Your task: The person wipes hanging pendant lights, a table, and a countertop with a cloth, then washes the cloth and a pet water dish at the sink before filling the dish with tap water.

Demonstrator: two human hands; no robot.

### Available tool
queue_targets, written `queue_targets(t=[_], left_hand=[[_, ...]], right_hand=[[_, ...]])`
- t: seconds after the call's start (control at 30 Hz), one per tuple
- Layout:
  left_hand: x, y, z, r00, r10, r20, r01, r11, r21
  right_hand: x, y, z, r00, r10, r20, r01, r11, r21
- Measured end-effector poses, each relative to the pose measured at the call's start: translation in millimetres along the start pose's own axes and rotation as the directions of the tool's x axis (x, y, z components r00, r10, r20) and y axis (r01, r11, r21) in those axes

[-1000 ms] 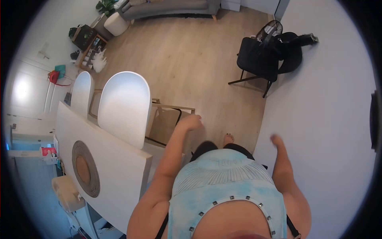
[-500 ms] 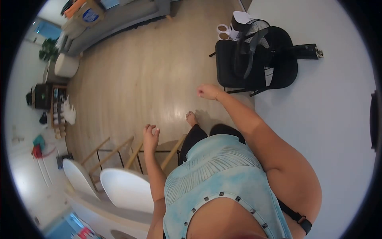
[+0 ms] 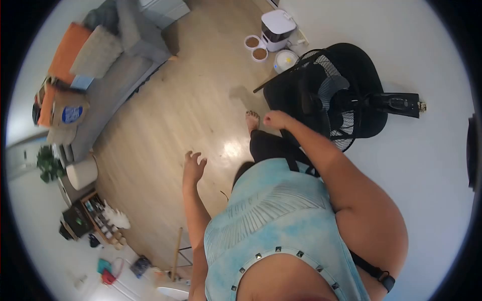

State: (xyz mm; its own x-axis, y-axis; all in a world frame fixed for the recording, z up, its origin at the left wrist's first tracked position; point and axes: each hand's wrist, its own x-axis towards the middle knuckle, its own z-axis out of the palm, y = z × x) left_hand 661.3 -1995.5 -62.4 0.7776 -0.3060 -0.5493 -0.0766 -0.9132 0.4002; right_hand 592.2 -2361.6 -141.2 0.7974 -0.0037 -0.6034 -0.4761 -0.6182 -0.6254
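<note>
My left hand (image 3: pixel 193 168) hangs over the wooden floor with its fingers spread and nothing in them. My right hand (image 3: pixel 277 120) is closed in a loose fist, and no object shows in it. Just beyond the right hand is a black chair (image 3: pixel 276 95); from this angle I cannot tell whether they touch. A black fan (image 3: pixel 331 100) with a wire-mesh guard rests at that chair, its dark pole reaching toward the white wall. One bare foot (image 3: pixel 252 120) shows ahead of my dark trousers.
A pet feeder (image 3: pixel 277 27) and twin food bowls (image 3: pixel 256 48) stand past the chair, beside a round white dish (image 3: pixel 286 61). To the left is a grey sofa (image 3: pixel 118 75) with cushions and a paper bag (image 3: pixel 70 110). A low shelf (image 3: pixel 95 213) lines the left wall.
My view has moved forward and turned. The white chairs at the left have slipped mostly out of sight, while the sofa and feeder show more fully. Both hands keep their shape.
</note>
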Motion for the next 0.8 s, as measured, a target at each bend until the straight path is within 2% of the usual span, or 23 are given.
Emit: queue_targets(t=[0.07, 0.1, 0.2, 0.23, 0.27, 0.3, 0.37, 0.4, 0.5, 0.57, 0.6, 0.63, 0.67, 0.7, 0.73, 0.77, 0.8], left_hand=[[50, 11, -32, 0.999, 0.042, 0.007, -0.042, 0.999, 0.031], [76, 21, -47, 0.998, 0.056, 0.02, -0.056, 0.998, 0.037], [145, 44, -88, 0.989, 0.145, -0.034, -0.14, 0.983, 0.116], [168, 51, -96, 0.988, 0.157, -0.01, -0.154, 0.979, 0.136], [195, 61, -101, 0.979, 0.202, -0.026, -0.199, 0.975, 0.1], [223, 71, -106, 0.968, 0.249, -0.041, -0.246, 0.967, 0.062], [275, 88, -107, 0.946, 0.325, 0.013, -0.325, 0.945, 0.032], [303, 92, -103, 0.924, 0.379, 0.052, -0.379, 0.925, -0.015], [378, 111, -92, 0.86, 0.471, 0.196, -0.468, 0.881, -0.065], [441, 108, -76, 0.705, 0.627, 0.333, -0.653, 0.756, -0.042], [463, 119, -77, 0.683, 0.604, 0.412, -0.628, 0.773, -0.091], [488, 123, -75, 0.663, 0.608, 0.438, -0.638, 0.764, -0.094], [511, 129, -75, 0.598, 0.63, 0.495, -0.7, 0.712, -0.061], [531, 135, -74, 0.53, 0.646, 0.549, -0.757, 0.652, -0.036], [538, 149, -79, 0.617, 0.615, 0.491, -0.701, 0.713, -0.012], [554, 152, -75, 0.601, 0.62, 0.504, -0.711, 0.703, -0.017], [572, 153, -70, 0.623, 0.637, 0.454, -0.714, 0.7, -0.003]], right_hand=[[44, -16, -35, 0.996, 0.018, 0.085, 0.003, 0.972, -0.234], [67, -19, -50, 0.997, 0.032, 0.077, -0.014, 0.974, -0.225], [123, -19, -65, 0.997, 0.079, 0.002, -0.079, 0.993, -0.085], [140, -14, -64, 0.994, 0.094, -0.051, -0.09, 0.992, 0.086], [159, -9, -64, 0.986, 0.12, -0.112, -0.088, 0.963, 0.254], [177, -3, -60, 0.982, 0.142, -0.125, -0.102, 0.954, 0.28], [206, 8, -51, 0.942, 0.281, -0.183, -0.165, 0.864, 0.476], [216, 8, -49, 0.931, 0.312, -0.192, -0.177, 0.843, 0.508], [245, 18, -25, 0.826, 0.506, -0.249, -0.243, 0.718, 0.652], [287, 50, 23, 0.73, 0.663, -0.166, -0.213, 0.452, 0.866], [298, 50, 29, 0.708, 0.687, -0.164, -0.211, 0.427, 0.879], [305, 48, 35, 0.676, 0.727, -0.118, -0.194, 0.329, 0.924], [313, 46, 41, 0.649, 0.757, -0.071, -0.165, 0.231, 0.959], [323, 42, 43, 0.635, 0.77, -0.064, -0.159, 0.212, 0.964], [332, 38, 46, 0.585, 0.806, -0.093, -0.157, 0.225, 0.962], [342, 42, 45, 0.53, 0.838, -0.127, -0.153, 0.243, 0.958], [377, 78, 91, 0.487, 0.843, -0.227, -0.049, 0.286, 0.957]])
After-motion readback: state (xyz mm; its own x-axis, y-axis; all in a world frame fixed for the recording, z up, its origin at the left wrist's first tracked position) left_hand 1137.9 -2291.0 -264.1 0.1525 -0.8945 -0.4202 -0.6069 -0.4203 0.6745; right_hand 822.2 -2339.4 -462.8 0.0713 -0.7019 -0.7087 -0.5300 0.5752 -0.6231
